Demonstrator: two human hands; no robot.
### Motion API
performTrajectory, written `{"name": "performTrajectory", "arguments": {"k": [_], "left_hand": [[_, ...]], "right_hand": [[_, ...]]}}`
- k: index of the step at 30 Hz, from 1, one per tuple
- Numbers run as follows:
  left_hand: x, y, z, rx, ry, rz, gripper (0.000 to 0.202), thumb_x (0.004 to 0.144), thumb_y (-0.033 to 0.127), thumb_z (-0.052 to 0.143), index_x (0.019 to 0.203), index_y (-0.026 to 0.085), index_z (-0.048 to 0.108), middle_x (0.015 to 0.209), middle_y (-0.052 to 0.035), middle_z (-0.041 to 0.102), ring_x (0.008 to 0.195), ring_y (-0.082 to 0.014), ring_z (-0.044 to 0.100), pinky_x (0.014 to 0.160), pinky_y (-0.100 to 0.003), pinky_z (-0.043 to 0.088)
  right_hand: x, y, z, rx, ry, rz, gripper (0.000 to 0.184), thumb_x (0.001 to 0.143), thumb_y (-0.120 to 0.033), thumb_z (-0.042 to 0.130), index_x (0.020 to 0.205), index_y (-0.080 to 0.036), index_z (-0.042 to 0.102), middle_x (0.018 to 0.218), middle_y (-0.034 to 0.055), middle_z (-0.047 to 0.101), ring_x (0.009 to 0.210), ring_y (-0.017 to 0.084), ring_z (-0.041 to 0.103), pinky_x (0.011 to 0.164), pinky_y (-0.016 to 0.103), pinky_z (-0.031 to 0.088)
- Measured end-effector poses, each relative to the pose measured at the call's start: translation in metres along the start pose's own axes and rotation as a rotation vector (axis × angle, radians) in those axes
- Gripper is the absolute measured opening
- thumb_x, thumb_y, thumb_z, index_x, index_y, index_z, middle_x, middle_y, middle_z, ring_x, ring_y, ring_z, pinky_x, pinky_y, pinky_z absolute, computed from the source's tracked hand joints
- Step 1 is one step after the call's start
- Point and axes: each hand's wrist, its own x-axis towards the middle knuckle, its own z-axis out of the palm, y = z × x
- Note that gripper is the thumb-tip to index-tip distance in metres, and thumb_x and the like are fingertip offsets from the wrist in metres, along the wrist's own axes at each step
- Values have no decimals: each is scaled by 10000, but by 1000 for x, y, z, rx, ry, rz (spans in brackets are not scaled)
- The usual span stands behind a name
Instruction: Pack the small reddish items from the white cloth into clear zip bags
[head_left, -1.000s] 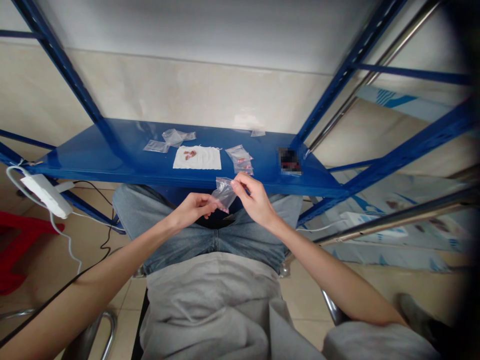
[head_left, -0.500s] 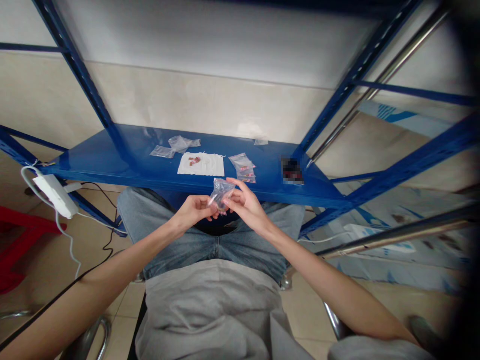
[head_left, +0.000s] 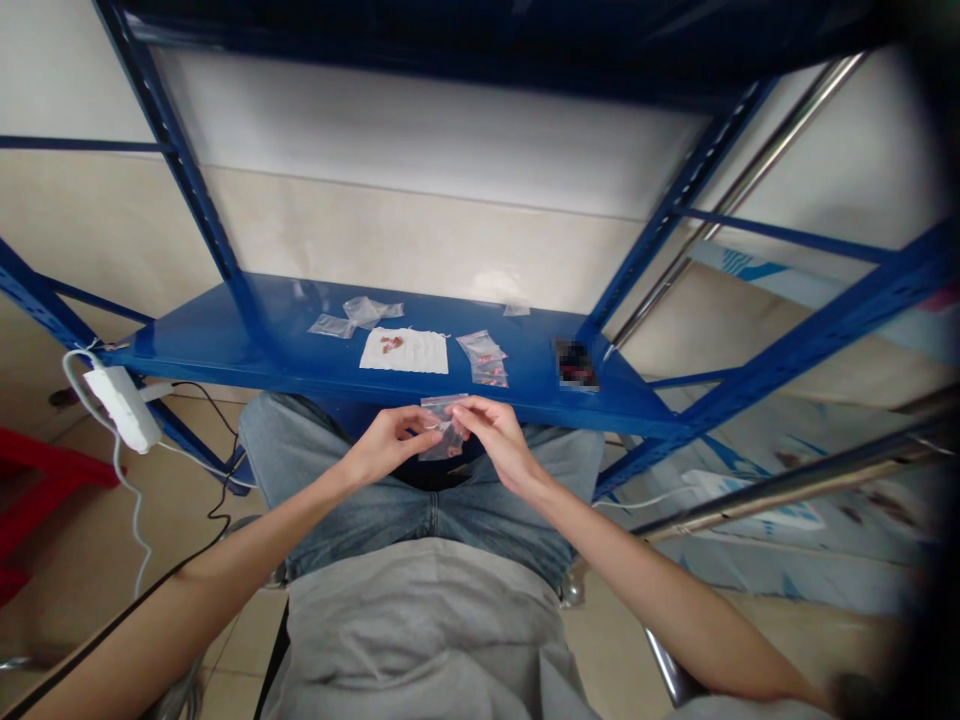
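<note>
Two hands pinch one small clear bag [head_left: 442, 436] above the lap: left hand [head_left: 386, 447] and right hand [head_left: 495, 435] both grip its top edge, before the blue shelf [head_left: 225, 335].

The left hand [head_left: 386, 445] and right hand [head_left: 495, 440], pinching a small bag [head_left: 442, 440], have open air over the lap [head_left: 420, 500], while empty bags [head_left: 352, 315], a white cloth [head_left: 403, 350], filled bags [head_left: 486, 358] and a dark object [head_left: 575, 362] crowd the middle of the shelf [head_left: 210, 335], leaving its left end bare.
</note>
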Motion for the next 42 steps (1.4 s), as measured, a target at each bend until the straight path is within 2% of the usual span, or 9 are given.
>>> {"name": "performTrajectory", "arguments": {"k": [4, 7, 12, 19, 26, 33, 38, 42], "left_hand": [[2, 5, -6, -47, 165, 2, 320, 828, 451, 694, 815, 131, 694, 755, -52, 693, 709, -146, 616, 673, -242, 477], [3, 5, -7, -54, 187, -11, 337, 817, 460, 703, 758, 129, 683, 683, -38, 671, 637, -131, 590, 617, -237, 463], [2, 4, -5, -109, 209, 22, 292, 842, 428, 687, 836, 136, 702, 688, -33, 673, 644, -136, 596, 607, -244, 461], [2, 4, -10, -203, 265, 30, 206, 818, 346, 723, 789, 144, 752, 697, -42, 692, 675, -144, 598, 645, -255, 453], [2, 9, -8, -174, 213, 94, 179, 817, 328, 730, 788, 156, 766, 706, -38, 699, 685, -145, 600, 671, -256, 454], [-2, 10, -5, -138, 201, 100, 208, 838, 347, 709, 788, 146, 729, 699, -39, 695, 671, -145, 606, 664, -261, 457], [0, 9, -4, -169, 266, 86, 216, 837, 350, 703, 767, 147, 693, 648, -22, 667, 625, -134, 586, 646, -261, 450], [2, 10, -5, -150, 255, 97, 216, 841, 342, 696, 750, 147, 689, 650, -21, 656, 634, -133, 577, 649, -261, 446]], "right_hand": [[-1, 2, 3, 16, -43, 31, 307, 811, -456, 709, 878, -158, 737, 706, 18, 631, 629, 132, 540, 582, 250, 421], [-2, 1, 4, 36, -67, 39, 324, 841, -471, 678, 889, -156, 737, 693, 18, 624, 610, 129, 536, 564, 250, 419], [-2, -2, 2, 49, -70, 39, 336, 877, -476, 636, 889, -158, 744, 676, 20, 609, 598, 133, 530, 545, 255, 413], [-4, -9, 1, -15, -70, -70, 222, 886, -361, 652, 878, -196, 801, 820, 42, 649, 746, 150, 544, 663, 274, 399], [-3, -15, -7, -68, -74, -146, 200, 877, -325, 658, 841, -195, 805, 780, 39, 632, 754, 162, 542, 677, 288, 383], [-2, -12, -4, -112, -122, -123, 256, 890, -387, 638, 801, -187, 770, 818, 43, 660, 794, 174, 563, 720, 289, 410], [-1, -9, -1, -32, -10, -161, 178, 812, -370, 732, 791, -194, 744, 846, 37, 655, 824, 179, 570, 728, 289, 415], [1, -8, 0, 21, 39, -130, 153, 777, -334, 758, 738, -188, 730, 794, 22, 641, 779, 166, 551, 711, 285, 401]]}}
